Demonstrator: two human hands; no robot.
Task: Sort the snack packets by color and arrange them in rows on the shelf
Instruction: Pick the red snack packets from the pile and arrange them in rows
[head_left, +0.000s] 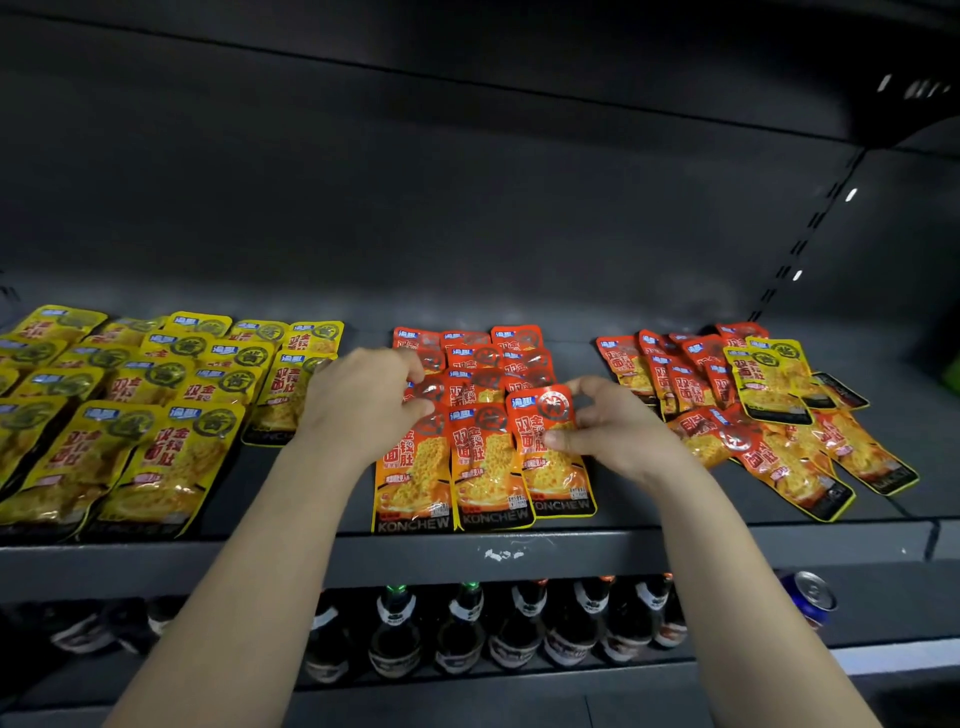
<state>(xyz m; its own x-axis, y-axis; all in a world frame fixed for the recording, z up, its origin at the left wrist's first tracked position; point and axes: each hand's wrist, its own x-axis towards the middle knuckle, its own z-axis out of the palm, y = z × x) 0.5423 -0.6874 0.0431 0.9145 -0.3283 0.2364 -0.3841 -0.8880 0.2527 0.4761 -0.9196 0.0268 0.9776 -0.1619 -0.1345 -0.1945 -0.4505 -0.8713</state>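
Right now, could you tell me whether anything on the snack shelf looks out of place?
Yes: one yellow packet lies on top of the loose red pile at the right end of the shelf, the only yellow one there. That pile is also jumbled, unlike the neat yellow rows and red rows.

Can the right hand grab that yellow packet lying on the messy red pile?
Probably yes: the yellow packet lies on top, uncovered, near the right hand, though that hand pinches a red packet.

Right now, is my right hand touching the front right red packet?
Touching. Head view: the right hand pinches the front right red packet by its top.
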